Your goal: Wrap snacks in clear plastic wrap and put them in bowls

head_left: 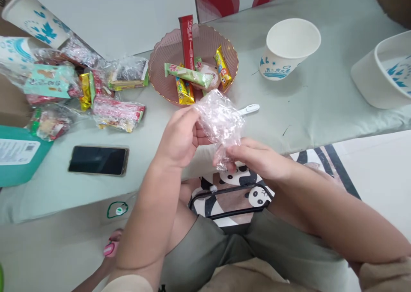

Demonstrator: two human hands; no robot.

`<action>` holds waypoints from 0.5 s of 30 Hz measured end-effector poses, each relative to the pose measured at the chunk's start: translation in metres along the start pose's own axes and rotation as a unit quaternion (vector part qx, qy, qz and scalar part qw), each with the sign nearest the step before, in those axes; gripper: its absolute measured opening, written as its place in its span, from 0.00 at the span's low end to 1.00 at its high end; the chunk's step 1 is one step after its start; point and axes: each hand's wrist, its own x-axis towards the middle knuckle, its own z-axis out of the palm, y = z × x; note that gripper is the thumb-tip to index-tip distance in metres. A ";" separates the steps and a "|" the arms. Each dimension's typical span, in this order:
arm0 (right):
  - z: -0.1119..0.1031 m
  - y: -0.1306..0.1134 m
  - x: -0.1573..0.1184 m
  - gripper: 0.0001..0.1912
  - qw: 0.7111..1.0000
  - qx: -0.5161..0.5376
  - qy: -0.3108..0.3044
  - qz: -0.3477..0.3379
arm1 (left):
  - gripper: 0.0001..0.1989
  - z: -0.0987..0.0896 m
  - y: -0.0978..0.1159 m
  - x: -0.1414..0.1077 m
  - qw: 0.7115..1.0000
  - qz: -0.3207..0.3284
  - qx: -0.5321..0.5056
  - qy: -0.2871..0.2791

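Note:
A crumpled clear plastic wrapper point(221, 118) hangs between my two hands, just in front of the bowl. My left hand point(183, 133) grips its left side, thumb on top. Its lower right end is pinched by my right hand point(253, 155). Behind them stands a pink ribbed glass bowl point(162, 56) with a gold rim. It holds several wrapped snacks, among them a tall red packet point(187, 39), a green packet point(189, 74) and a yellow packet point(222, 67). A white pen-like object point(249, 109) lies right of the wrapper.
Several bagged snacks point(118, 110) are piled at the left, by tilted paper cups point(35, 20). A black phone point(98, 159) and a teal container point(22, 155) lie nearer. A paper cup point(289, 48) stands right of the bowl, another container point(369, 78) at the far right.

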 end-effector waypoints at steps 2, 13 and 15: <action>0.001 0.000 0.003 0.20 0.999 -0.015 0.046 0.020 | 0.13 -0.001 0.003 -0.002 0.999 -0.018 -0.022 -0.045; -0.015 -0.005 0.004 0.25 0.967 -0.177 0.165 0.083 | 0.06 -0.009 0.011 -0.005 0.994 0.055 0.094 0.006; -0.023 -0.004 0.002 0.23 0.949 -0.173 0.265 0.008 | 0.05 -0.012 0.010 -0.005 0.992 0.072 0.107 0.007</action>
